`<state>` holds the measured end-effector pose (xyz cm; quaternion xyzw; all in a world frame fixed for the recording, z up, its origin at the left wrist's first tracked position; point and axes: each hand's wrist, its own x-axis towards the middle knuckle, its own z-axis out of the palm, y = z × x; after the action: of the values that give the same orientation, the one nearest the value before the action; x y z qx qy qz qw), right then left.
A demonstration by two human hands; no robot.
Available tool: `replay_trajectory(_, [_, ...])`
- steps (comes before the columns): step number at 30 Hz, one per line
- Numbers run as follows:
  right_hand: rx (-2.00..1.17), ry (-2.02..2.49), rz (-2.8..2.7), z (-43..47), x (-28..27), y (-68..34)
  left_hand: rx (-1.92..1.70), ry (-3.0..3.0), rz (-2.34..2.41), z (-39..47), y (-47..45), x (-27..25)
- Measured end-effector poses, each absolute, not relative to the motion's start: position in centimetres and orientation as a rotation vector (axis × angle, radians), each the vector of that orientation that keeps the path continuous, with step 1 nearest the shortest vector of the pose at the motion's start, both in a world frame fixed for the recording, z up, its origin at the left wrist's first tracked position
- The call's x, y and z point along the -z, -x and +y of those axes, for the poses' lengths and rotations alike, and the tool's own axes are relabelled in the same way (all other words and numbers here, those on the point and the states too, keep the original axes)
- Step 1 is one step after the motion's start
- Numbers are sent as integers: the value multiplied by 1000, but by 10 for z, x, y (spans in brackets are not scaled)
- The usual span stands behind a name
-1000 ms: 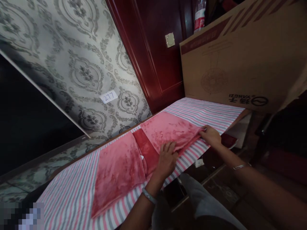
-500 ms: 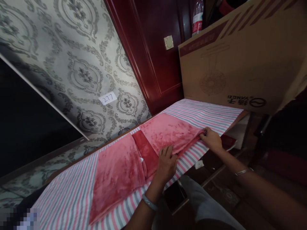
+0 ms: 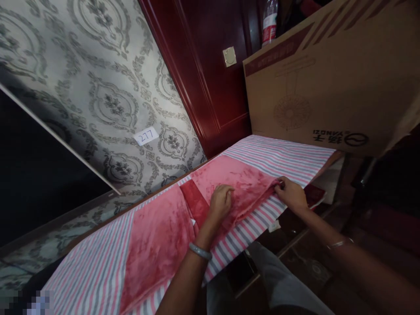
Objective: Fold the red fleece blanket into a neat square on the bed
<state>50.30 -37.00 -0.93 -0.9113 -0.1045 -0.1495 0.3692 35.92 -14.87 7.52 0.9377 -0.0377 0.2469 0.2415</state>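
A pink plush cloth (image 3: 154, 245) lies spread over a striped sheet. Its two sides are folded inward, with a darker red strip (image 3: 197, 203) showing between them and a small white tag near the left fold. My right hand (image 3: 293, 194) pinches the right-hand front corner of the cloth between thumb and fingers. On the right folded panel (image 3: 243, 170) rests my left hand (image 3: 221, 202), its fingers loosely bent and nothing seen in them. The left forearm hides part of the red strip and the front edge.
The striped sheet (image 3: 88, 258) covers a long narrow surface along the patterned wall. A large cardboard box (image 3: 328, 92) stands at the right end, with a plastic bottle (image 3: 269, 24) behind it. A dark screen (image 3: 42, 166) is at the left. My legs are below the front edge.
My left hand has moved from the front edge of the right panel up and back across it, its fingers now more bent. The right hand stays at the corner.
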Motion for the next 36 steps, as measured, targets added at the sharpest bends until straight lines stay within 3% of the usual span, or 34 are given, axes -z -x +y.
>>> replay_trajectory(7, [480,2175,-298,-372,23,-504,-385,-2913,95,-130,-413,-84])
replay_trajectory(13, [522,2078,-340,-373,21,-501,-469,-2953,384,-99,-415,-69])
replay_trajectory(23, [555,2053,-392,-376,32,-496,-491,-2992,239,-85,-484,-84])
replay_trajectory(36, [701,2089,-510,-383,51,-498,-547,-3096,659,-25,-515,-80])
